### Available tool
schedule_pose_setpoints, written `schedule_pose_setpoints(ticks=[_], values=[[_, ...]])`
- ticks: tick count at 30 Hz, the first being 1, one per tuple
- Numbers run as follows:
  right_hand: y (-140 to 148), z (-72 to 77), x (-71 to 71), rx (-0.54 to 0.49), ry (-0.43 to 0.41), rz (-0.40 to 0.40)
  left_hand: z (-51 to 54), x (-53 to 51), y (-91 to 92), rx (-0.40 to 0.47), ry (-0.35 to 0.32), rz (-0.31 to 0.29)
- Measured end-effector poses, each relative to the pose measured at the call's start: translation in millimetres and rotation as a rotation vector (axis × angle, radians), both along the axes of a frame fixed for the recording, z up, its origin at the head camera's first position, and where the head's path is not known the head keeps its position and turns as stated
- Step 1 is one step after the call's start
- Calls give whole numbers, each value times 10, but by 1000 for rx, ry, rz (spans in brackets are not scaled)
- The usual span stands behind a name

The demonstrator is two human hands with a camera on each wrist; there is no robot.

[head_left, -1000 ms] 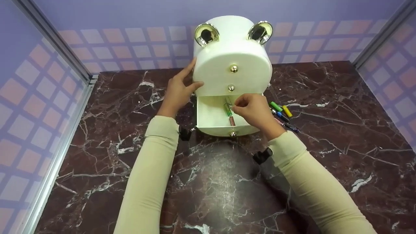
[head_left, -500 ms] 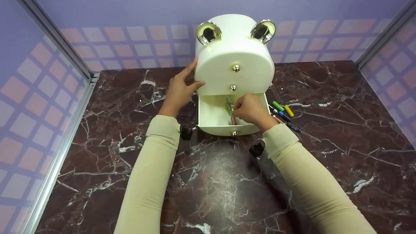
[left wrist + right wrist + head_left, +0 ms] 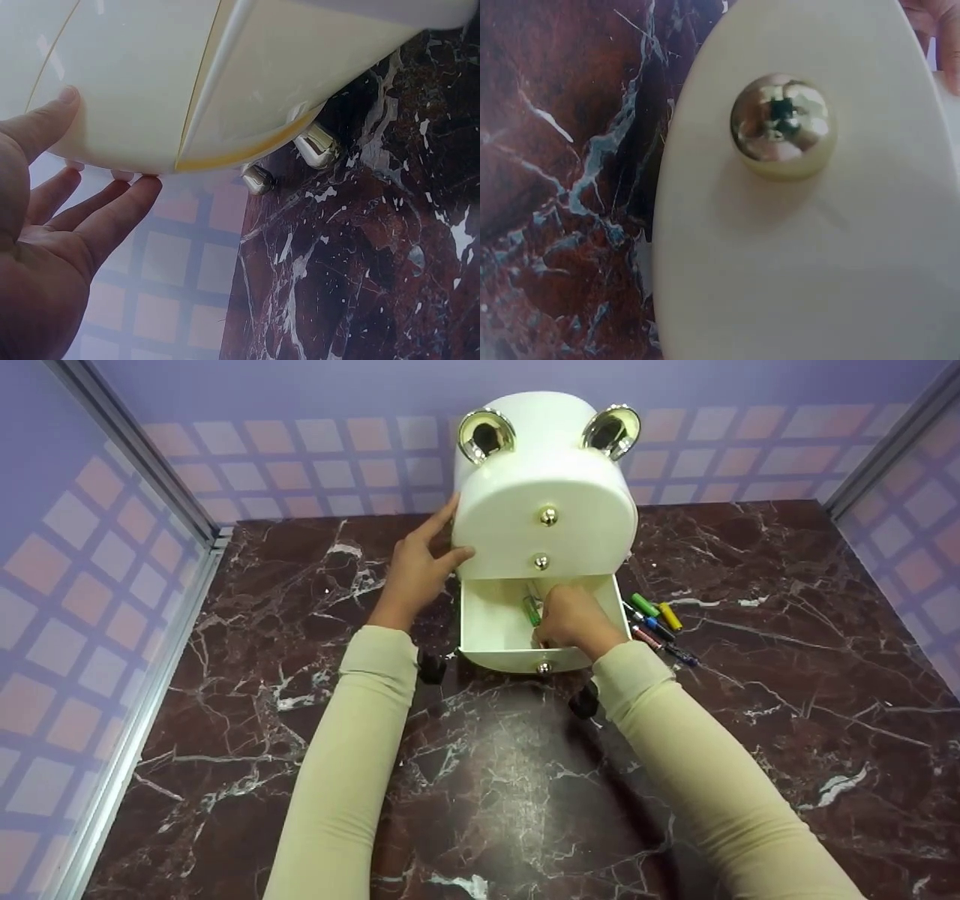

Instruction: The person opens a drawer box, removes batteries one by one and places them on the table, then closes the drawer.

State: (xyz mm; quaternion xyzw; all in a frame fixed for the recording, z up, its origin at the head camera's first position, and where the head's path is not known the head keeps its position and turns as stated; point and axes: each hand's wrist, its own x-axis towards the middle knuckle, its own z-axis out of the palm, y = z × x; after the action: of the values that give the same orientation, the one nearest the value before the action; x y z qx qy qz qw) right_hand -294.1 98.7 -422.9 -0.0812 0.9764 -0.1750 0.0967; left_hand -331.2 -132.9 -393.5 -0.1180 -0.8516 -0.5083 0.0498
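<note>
A white rounded drawer box (image 3: 544, 487) with gold knobs stands against the back wall, its bottom drawer (image 3: 487, 622) pulled out. My left hand (image 3: 416, 566) steadies the box's left side; in the left wrist view its fingers (image 3: 112, 225) are fairly straight, tips touching the white shell. Inside the drawer, my right hand (image 3: 574, 619) reaches down with curled fingers at a red marker, which it almost wholly covers. A green marker (image 3: 532, 611) lies just left of that hand. The right wrist view shows only the drawer front with its knob (image 3: 784, 124), not the right hand's fingers.
Several loose markers lie on the dark marble tabletop right of the drawer, including a green one (image 3: 643, 604), a yellow one (image 3: 670, 616) and a red one (image 3: 646, 637). Two gold ear-like rings (image 3: 487, 436) top the box. Tiled-pattern panels enclose the back and sides.
My right hand has moved down and toward the drawer's front, from beside the green marker to over the red one. The left hand has stayed on the box.
</note>
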Motion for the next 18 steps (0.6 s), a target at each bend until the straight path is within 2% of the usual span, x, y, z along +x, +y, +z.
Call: schedule_pose_setpoints(ticks=[6,12,18], values=[[-8,14,3,32,30,21,-1,9,7,45,6,-23],[19,27,7,72,51,48,-4,15,12,57,8,-21],[60,35,14,115,76,118,-4,21,20,60,3,-20]])
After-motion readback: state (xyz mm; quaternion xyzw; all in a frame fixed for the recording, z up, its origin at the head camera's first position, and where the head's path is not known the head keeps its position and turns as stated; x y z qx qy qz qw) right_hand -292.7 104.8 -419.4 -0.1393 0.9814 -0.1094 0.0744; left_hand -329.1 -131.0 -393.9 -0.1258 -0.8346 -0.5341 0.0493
